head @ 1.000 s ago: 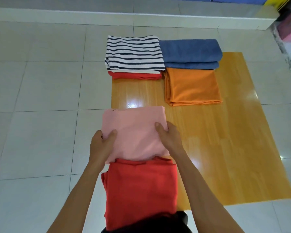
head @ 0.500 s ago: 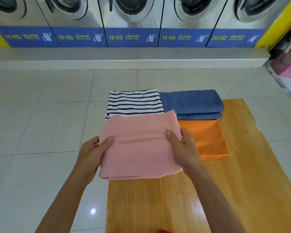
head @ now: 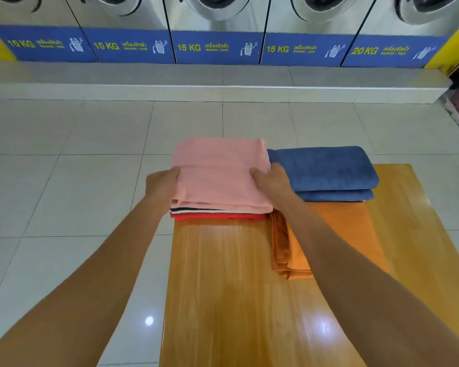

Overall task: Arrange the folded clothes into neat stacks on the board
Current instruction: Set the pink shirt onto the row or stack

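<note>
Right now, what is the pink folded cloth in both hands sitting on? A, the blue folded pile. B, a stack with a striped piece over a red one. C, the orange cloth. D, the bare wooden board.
B: under the pink cloth, held by the left hand and right hand, black-and-white striped edges and a red layer show.

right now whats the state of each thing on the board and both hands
pink cloth: folded, on top of the left stack, gripped at both sides
striped cloth: folded, only an edge shows
red cloth: folded, bottom of stack
blue cloth: folded, stacked
orange cloth: folded, flat
left hand: gripping pink cloth
right hand: gripping pink cloth
</note>
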